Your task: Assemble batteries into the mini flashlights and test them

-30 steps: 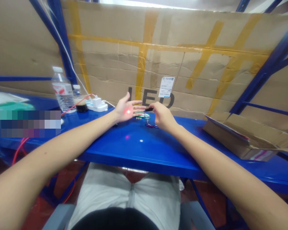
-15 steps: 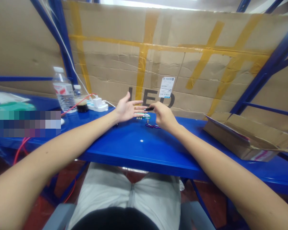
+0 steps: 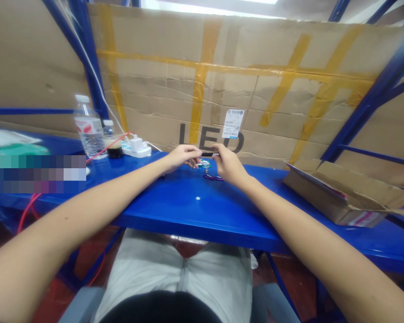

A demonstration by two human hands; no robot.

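Observation:
A short black pen-like stick [image 3: 207,154] is held level between my two hands, a little above the table. My left hand [image 3: 183,156] is closed, thumb and fingers pinching its left end. At its right end, where a light metallic bit shows, the fingers of my right hand [image 3: 227,162] are closed round it. Just below lie small green and silvery carabiner-like clips [image 3: 205,164], partly hidden by my left fingers. Purple carabiners [image 3: 208,177] rest nearer to me, beside my right hand.
The blue table [image 3: 175,206] carries a water bottle [image 3: 88,130], a small bottle of dark liquid [image 3: 113,146] and a white power strip [image 3: 139,148] on the left. An open cardboard box [image 3: 326,197] stands at right. Behind rises a large taped cardboard sheet [image 3: 161,98].
My left hand was spread open, palm showing, beside the stick; its fingers have now closed on the stick's left end. My right hand still holds the other end, nearly unmoved.

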